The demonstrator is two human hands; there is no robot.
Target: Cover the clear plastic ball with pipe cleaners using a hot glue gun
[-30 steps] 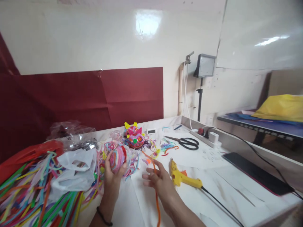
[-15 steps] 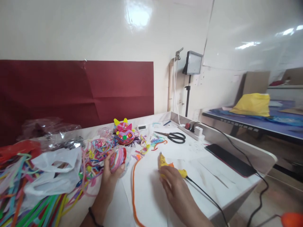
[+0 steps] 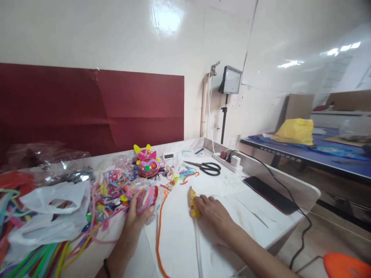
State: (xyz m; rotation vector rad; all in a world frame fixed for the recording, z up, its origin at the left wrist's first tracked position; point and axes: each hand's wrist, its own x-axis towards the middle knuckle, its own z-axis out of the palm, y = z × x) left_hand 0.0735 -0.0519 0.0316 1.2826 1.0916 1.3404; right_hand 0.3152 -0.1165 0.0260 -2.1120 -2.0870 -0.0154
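My left hand [image 3: 136, 216] is closed around a round ball wound from coloured pipe cleaners [image 3: 146, 197], mostly pink and red, held just above the white table [image 3: 179, 231]. My right hand [image 3: 213, 210] grips a yellow glue gun [image 3: 193, 204], its nozzle pointing away from me; a clear glue stick [image 3: 198, 247] trails back from it. A long orange pipe cleaner [image 3: 159, 231] lies loose on the table between my two hands.
A finished pink and yellow pipe-cleaner figure [image 3: 146, 162] stands further back. Heaps of coloured pipe cleaners [image 3: 43, 255] and white plastic bags [image 3: 49, 216] fill the left. Black scissors [image 3: 208, 168], a power strip [image 3: 228, 160] and a dark phone [image 3: 269, 193] lie on the right.
My right hand dropped the orange pipe cleaner, reached right and took hold of the glue gun, which now points away from me. The left hand kept the ball.
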